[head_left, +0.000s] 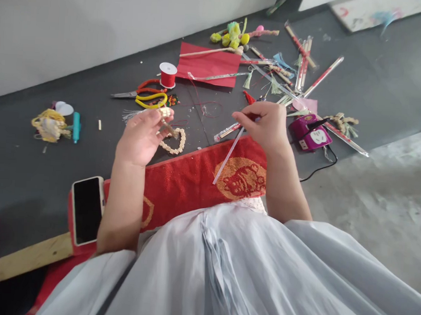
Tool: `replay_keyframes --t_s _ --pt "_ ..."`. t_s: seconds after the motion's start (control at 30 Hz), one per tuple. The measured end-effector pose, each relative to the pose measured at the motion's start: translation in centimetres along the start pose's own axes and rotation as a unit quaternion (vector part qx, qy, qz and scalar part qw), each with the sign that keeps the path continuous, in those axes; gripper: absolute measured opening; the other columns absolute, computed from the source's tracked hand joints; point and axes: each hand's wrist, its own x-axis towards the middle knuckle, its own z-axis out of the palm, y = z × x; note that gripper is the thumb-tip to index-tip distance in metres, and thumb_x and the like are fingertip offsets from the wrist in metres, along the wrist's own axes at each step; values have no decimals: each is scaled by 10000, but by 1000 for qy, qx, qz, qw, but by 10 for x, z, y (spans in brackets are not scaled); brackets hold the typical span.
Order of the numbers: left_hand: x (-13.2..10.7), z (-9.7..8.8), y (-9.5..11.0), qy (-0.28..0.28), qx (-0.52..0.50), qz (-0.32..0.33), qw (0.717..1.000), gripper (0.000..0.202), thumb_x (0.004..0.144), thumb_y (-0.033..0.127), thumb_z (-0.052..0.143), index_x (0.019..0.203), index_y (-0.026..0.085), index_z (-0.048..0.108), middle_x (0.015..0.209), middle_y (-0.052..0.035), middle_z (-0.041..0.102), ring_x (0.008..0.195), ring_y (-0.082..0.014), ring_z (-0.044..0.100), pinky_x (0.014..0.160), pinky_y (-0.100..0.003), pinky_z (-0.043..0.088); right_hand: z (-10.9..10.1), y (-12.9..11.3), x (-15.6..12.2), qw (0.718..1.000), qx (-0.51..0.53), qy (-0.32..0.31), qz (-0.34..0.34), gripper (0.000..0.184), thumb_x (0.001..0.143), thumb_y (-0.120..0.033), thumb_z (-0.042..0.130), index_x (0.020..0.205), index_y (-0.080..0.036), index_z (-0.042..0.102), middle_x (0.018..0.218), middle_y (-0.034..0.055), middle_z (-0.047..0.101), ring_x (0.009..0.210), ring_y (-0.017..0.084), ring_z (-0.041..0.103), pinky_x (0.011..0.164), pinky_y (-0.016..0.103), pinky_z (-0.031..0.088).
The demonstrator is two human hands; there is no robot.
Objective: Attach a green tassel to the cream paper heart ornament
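My left hand [140, 134] is closed on one end of a cream knobbly strand, with the fingertips pinched at its top. The strand's lower part, a heart-shaped loop [173, 148], shows beside my fingers; whether it rests on the table I cannot tell. My right hand [264, 125] pinches a thin, translucent white stick [228, 156] that slants down over the red cloth [184, 175]. Beyond my left hand are scissors with orange and yellow handles [146, 94] and a spool of red thread [168, 76].
Red paper [209, 64] lies at the back under thin sticks. Several wrapped sticks [322, 76] and tassels [275, 85] are scattered to the right, near a purple power socket [310, 132] with a black cable. On the left are a phone [87, 211], a yellow yarn bundle [51, 125] and a turquoise tube [76, 127].
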Motion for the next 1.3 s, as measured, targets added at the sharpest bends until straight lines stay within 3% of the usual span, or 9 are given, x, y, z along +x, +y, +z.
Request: replay_keyframes --t_s 0.13,0.3,0.37,0.43,0.5,0.73,1.07,1.2,1.3 --pt "-10 -18 2 22 -26 12 999 319 627 518 937 800 295 786 1021 -1 784 1065 -197 691 793 -257 581 9 -17 1 998 59 -14 27 182 820 -361 730 878 -200 668 769 25 653 671 133 536 670 307 455" --pt "-16 -30 -2 29 -39 20 999 379 589 549 951 809 284 793 993 -1 783 996 -177 699 784 -243 586 16 -32 3 994 58 -59 64 405 913 -407 613 591 -165 571 551 0 518 548 85 399 597 283 322" --pt "-17 -31 -7 26 -36 13 999 373 615 552 934 820 275 791 998 -16 786 993 -187 706 767 -245 580 21 -39 5 993 74 -77 43 274 838 -339 694 648 -157 617 596 -8 552 561 77 401 610 272 331" --pt "-18 -30 -13 23 -39 2 999 371 625 539 926 829 263 787 990 -28 787 981 -194 712 758 -250 577 26 -46 8 990 105 -96 0 151 791 -284 723 874 -158 713 734 -4 641 583 72 434 645 260 377" --pt "-19 -27 -17 18 -45 -8 999 384 626 526 926 842 241 785 953 -33 781 948 -190 715 743 -252 575 31 -55 10 985 132 -105 -45 251 841 -311 684 1041 -167 733 857 15 686 596 69 458 674 261 415" --pt "-27 -11 -19 -4 -51 -44 998 377 630 472 940 828 188 790 898 -33 778 799 -144 703 674 -239 570 42 -90 14 967 175 -100 -154 262 936 -365 626 1090 -170 711 886 35 662 686 90 517 683 247 458" --pt "-29 -5 -22 -39 -37 -71 996 422 566 494 972 807 192 802 806 -34 762 712 -132 676 669 -255 559 46 -97 14 960 196 -138 -143 343 950 -425 601 1194 -200 688 915 45 688 729 111 558 689 254 476" --pt "-30 -5 -21 -40 -24 -77 996 438 538 494 985 806 196 809 806 -33 766 704 -131 677 673 -258 562 47 -93 18 949 204 -159 -181 264 950 -396 604 1056 -192 734 890 50 700 764 123 580 709 268 469" --pt "-29 -7 -22 -41 -18 -82 996 450 529 506 987 801 191 814 814 -36 769 701 -124 678 656 -246 562 46 -90 21 958 174 -142 -179 215 937 -349 594 898 -185 728 839 54 689 754 134 580 720 288 468"
